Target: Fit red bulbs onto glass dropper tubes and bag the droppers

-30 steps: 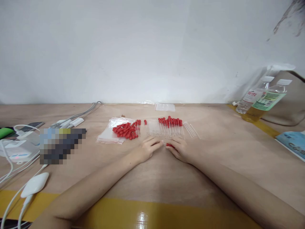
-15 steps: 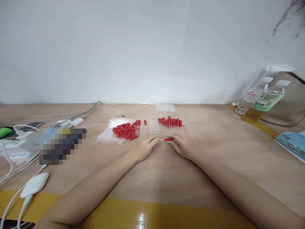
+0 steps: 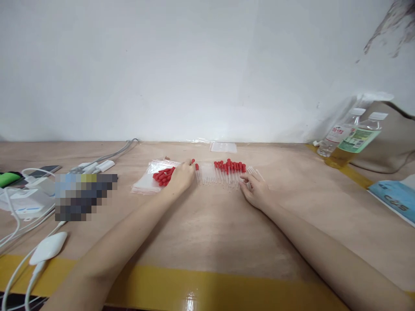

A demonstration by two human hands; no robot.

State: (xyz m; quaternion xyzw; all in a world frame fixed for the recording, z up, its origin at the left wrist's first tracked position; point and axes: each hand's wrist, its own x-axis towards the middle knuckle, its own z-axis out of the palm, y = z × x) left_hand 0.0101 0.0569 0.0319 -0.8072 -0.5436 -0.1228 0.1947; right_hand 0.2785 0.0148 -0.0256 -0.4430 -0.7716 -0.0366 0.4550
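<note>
Near the wall-side middle of the table, my left hand [image 3: 183, 177] is closed in a pinch, with the red bulb of a dropper [image 3: 193, 161] showing at its fingertips. Its palm and wrist hide part of a pile of loose red rubber bulbs [image 3: 162, 177]. Just right of those fingers lies another red-bulbed dropper [image 3: 196, 166]. A row of assembled droppers [image 3: 229, 166] with clear stems sits between the hands. My right hand [image 3: 255, 191] rests at the row's right end, fingers apart and slightly curved, beside thin clear tubes [image 3: 257, 172]; no object shows in it.
Clear plastic bags [image 3: 142, 183] lie under the bulbs, and another bag [image 3: 223, 147] is by the wall. Chargers and cables [image 3: 32, 198] crowd the left. Two bottles [image 3: 352, 138], a grey-brown bag [image 3: 385, 138] and a blue packet [image 3: 394, 194] occupy the right.
My left hand has moved left and away from me to beside the bulb pile. My right hand has let go of the red-bulbed dropper both hands were on, and shifted slightly right.
</note>
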